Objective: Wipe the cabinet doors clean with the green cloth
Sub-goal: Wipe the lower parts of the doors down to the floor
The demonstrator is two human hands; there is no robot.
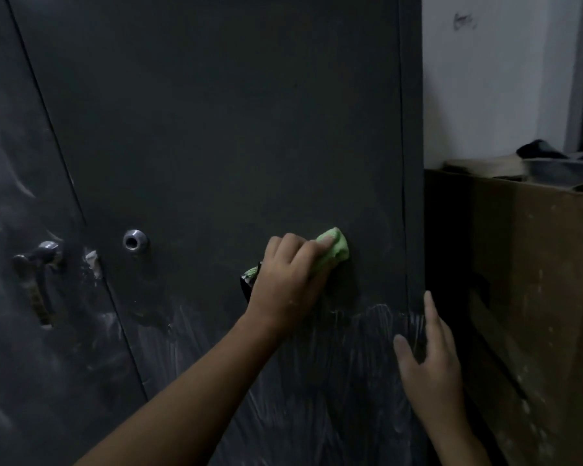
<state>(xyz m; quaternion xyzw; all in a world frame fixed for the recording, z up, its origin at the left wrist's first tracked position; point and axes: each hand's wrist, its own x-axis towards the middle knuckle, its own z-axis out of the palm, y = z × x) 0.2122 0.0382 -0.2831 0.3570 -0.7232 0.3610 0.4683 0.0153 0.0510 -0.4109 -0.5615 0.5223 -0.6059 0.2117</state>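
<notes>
Against the right-hand door point(233, 112) of the tall dark grey metal cabinet point(413, 129), a little right of its middle and level with the lock, the person's left hand point(290, 277) pressed the crumpled green cloth point(335, 248). Its fingers curled over the wad and bunched it so that it bulged out past the fingertips; balled like that, it probably gave firmer pressure on a small patch. A dark scrap showed under the heel of that hand, and what it was could not be told. Just below the cloth, whitish smeared streaks point(350, 348) covered the lower part of the door, while the panel above looked even and dull, so the wiping seemed part done, with the lower area left. The right hand point(431, 361) hung near the door's right edge with fingers straight and spread, holding nothing; whether it touched the metal was unclear, though it looked placed to steady the body or the door. Both doors were closed, so the cabinet's contents were hidden. On the smudged left-hand door point(7, 163) sat a silver lever handle point(36, 264), and a round silver keyhole point(135, 239) lay on the right-hand door near the seam. To the right, close beside the cabinet, stood a brown cardboard box point(535, 264), open-topped, with dark and tan items point(485, 164) lying at its top, too blurred to name.
</notes>
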